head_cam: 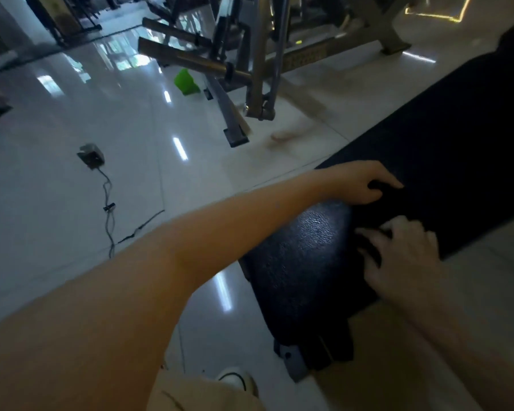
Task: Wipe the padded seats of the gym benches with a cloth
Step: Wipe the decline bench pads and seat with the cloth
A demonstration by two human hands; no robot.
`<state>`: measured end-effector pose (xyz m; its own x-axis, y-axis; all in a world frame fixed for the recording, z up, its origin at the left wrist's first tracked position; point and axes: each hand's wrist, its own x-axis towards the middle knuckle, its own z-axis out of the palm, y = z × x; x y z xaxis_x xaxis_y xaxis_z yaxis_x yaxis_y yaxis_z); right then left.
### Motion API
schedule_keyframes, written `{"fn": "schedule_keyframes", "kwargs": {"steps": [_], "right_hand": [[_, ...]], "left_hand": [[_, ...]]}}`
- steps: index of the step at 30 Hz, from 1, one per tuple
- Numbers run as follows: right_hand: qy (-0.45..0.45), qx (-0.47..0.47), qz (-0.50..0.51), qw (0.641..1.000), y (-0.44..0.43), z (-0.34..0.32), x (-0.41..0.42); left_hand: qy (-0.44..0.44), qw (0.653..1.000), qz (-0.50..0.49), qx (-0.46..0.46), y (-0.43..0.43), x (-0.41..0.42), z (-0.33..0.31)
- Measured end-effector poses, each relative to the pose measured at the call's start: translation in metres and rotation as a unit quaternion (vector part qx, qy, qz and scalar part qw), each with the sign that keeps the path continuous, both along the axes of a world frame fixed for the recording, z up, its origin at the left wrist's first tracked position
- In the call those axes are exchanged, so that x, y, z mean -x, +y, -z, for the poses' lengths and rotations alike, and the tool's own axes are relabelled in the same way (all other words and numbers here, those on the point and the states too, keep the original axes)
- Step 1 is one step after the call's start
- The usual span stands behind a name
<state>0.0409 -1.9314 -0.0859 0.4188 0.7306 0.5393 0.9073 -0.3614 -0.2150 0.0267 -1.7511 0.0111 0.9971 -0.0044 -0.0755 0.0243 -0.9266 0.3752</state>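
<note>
Scanning from your left, a small grey floor socket box (pixel 91 157) sits on the glossy pale tiled floor (pixel 57 232), with a thin black cable (pixel 109 209) trailing from it towards you. Further along, a bright green plastic object (pixel 186 83) lies on the tiles (too blurred to name), just beside the grey metal frame of a gym machine (pixel 260 69). Low down, 1 white shoe (pixel 238 379) shows near the bench's base. Next comes the black padded bench seat with a glossy leather-like cover (pixel 303 253), its near end bare. Your left hand (pixel 365 182) reaches across to the far edge of the pad, thumb and curled fingers pinching a fold of the dark textured cloth (pixel 457 149). Your right hand (pixel 404 253) rests at the near edge, fingers bent and dug into the same cloth, gripping it. The cloth lies spread over the pad, running away to your right from the 2 hands.
</note>
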Motion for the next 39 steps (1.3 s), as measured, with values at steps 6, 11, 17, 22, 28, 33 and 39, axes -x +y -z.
{"fn": "schedule_keyframes", "kwargs": {"steps": [6,11,17,22,28,33,39], "right_hand": [[0.007,0.001,0.054,0.999,-0.013,-0.003,-0.020],[0.036,0.025,-0.076,0.996,-0.017,0.022,0.060],[0.059,0.096,-0.177,0.978,0.003,0.047,0.132],[0.068,0.151,-0.239,0.957,0.013,0.047,0.144],[0.043,0.094,-0.095,0.990,0.067,0.011,0.047],[0.032,0.140,0.073,0.987,0.091,-0.014,-0.025],[0.047,0.093,-0.016,0.994,0.080,0.005,0.025]], "left_hand": [[0.008,1.000,-0.007,0.001,-0.002,-0.006,0.004],[0.020,1.000,-0.011,0.015,0.000,-0.005,0.001],[0.028,0.999,-0.014,0.022,0.002,-0.003,0.003],[0.048,0.998,-0.018,0.047,0.004,0.002,0.006],[0.072,0.993,-0.052,0.079,0.007,-0.001,0.001],[-0.007,0.987,-0.110,0.115,-0.006,-0.003,0.014],[0.054,0.989,-0.085,0.109,0.021,-0.003,0.003]]}}
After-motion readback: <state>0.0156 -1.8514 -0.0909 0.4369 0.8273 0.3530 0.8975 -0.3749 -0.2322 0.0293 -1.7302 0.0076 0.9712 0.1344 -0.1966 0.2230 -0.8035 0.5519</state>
